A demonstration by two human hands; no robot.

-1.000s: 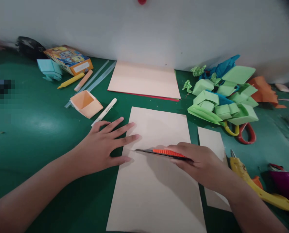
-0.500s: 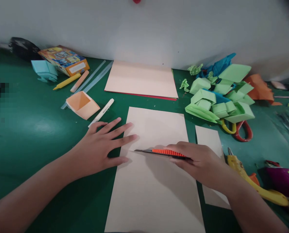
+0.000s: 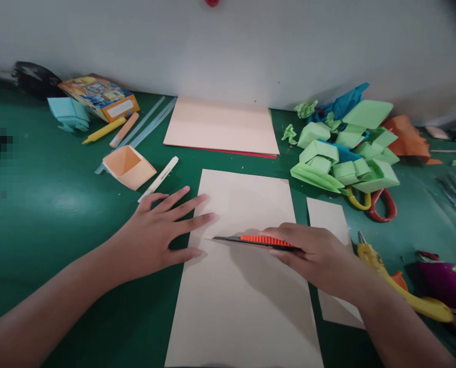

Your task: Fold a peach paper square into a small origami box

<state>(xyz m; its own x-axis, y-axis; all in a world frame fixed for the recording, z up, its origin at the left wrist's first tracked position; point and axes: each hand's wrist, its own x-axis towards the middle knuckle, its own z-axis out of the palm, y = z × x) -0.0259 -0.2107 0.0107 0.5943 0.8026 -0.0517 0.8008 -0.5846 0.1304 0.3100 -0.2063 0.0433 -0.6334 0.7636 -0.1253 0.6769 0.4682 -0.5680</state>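
A pale sheet of paper [image 3: 235,301] lies on the green table in front of me. My left hand [image 3: 159,230] rests over its left edge with fingers spread, thumb and fingertips on the sheet. In my right hand [image 3: 312,250] is an orange and black utility knife [image 3: 266,240], held nearly flat and pointing left. Its blade tip meets the paper near my left thumb and index finger, where a short line shows. A narrower strip of paper [image 3: 329,214] sits partly under my right forearm.
Behind are stacked coloured sheets [image 3: 220,125]. At left lie a folded peach paper box [image 3: 130,168], a white marker [image 3: 161,179], glue sticks and a printed box [image 3: 101,97]. Green folded paper pieces [image 3: 346,148], scissors [image 3: 383,205], a yellow glue gun [image 3: 404,286] and a purple object [image 3: 448,281] are at right.
The blade tip has shifted very slightly right, and the line beside it looks a little longer. My left hand stays in place. The view has moved slightly.
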